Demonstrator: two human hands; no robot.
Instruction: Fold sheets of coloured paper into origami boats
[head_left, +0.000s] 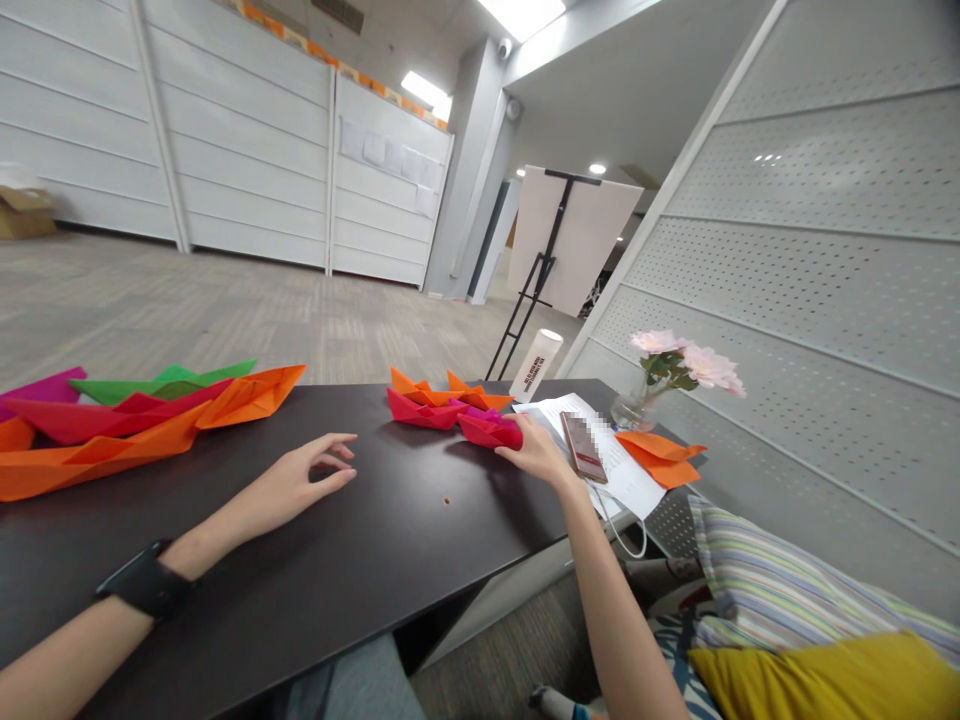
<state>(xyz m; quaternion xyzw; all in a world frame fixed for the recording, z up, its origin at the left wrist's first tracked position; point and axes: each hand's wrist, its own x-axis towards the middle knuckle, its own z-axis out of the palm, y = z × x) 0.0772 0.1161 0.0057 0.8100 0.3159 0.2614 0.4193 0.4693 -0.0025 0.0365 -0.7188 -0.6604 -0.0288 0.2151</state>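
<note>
My right hand [531, 450] has its thumb and fingers around the right end of a small pinkish-red paper boat [489, 430] on the dark table. Behind and beside that boat stand small orange paper boats [427, 393] and another red one [421, 410]. Over the middle of the table hovers my left hand [311, 478], fingers apart and holding nothing, with a black watch on the wrist. Larger folded boats lie at the left: orange [112, 452], red [120, 415], green [169, 382] and purple [49, 390].
On the right of the table [375, 545] lie white papers [626, 480], a phone [583, 447] with a white cable, and an orange folded paper [661, 458]. A white cylinder [537, 365] and a flower vase [634, 408] stand behind. Cushions [817, 590] are at lower right.
</note>
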